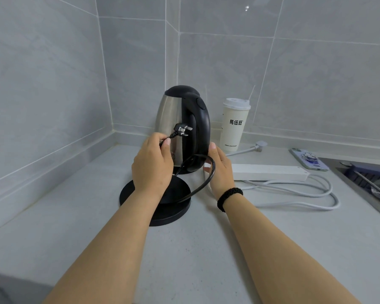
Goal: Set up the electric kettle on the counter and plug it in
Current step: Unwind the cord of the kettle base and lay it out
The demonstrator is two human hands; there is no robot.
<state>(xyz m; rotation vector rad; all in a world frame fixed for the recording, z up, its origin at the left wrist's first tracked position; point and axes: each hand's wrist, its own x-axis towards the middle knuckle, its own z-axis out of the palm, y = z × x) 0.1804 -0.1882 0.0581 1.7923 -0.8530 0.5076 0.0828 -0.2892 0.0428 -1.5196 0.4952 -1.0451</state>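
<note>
So I'm maybe halfway: the kettle (180,128) stands on the counter (206,249) just past my hands but not on its round base (162,205), which sits under my left wrist, and nothing's plugged in yet. My left hand (151,163) pinches the cord (198,185) just behind the plug (183,130), prongs up; my right hand (221,170) is loosely open beside the loop. The power strip (270,172) lies right of my right hand, with a paper cup (234,123) and phone (309,160) beyond it, not really blocking anything.

Hidden and cropped parts, head view.
The left hand (151,165) covers part of the base (173,207); the sink (369,185) runs off the right edge; the kettle (176,119) label is unreadable.
</note>
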